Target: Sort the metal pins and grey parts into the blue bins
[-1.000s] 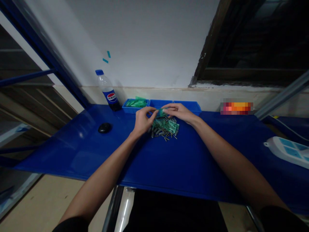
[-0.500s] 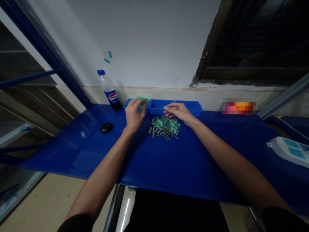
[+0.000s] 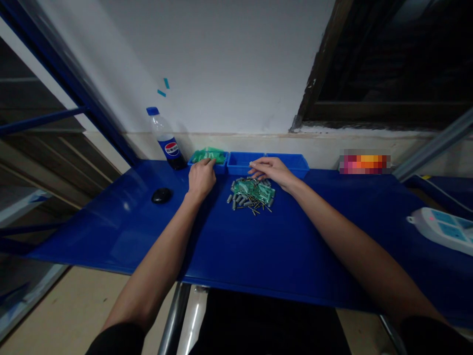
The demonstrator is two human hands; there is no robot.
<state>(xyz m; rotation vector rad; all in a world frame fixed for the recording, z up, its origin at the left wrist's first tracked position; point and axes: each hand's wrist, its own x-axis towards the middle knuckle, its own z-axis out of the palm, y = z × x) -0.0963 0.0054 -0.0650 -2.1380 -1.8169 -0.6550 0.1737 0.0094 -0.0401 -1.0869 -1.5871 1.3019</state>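
My left hand (image 3: pixel 202 178) is at the front of the left blue bin (image 3: pixel 220 168), its back toward me and its fingers bent down out of sight, so whether it holds anything is hidden. Thin green pieces (image 3: pixel 209 155), too blurred to name, lie heaped in that bin. Over the back of a mixed pile, my right hand (image 3: pixel 273 172) hovers with loosely bent fingers apart and nothing visible in them. Green flat pieces (image 3: pixel 246 187), grey metal cylinders (image 3: pixel 242 200) and thin brass-coloured pins (image 3: pixel 256 209) make up the pile on the blue table (image 3: pixel 236 251).
Two more blue bins, a middle one (image 3: pixel 246 162) and a right one (image 3: pixel 297 166), stand against the wall. A cola bottle (image 3: pixel 170 145) and a black computer mouse (image 3: pixel 161 195) are at left. A white power strip (image 3: pixel 443 229) lies at far right, near a blurred-out colourful item (image 3: pixel 365 162).
My left hand has come down and toward me from above the left bin, and a green piece by its fingers now lies in the bin. My right hand has hardly moved.
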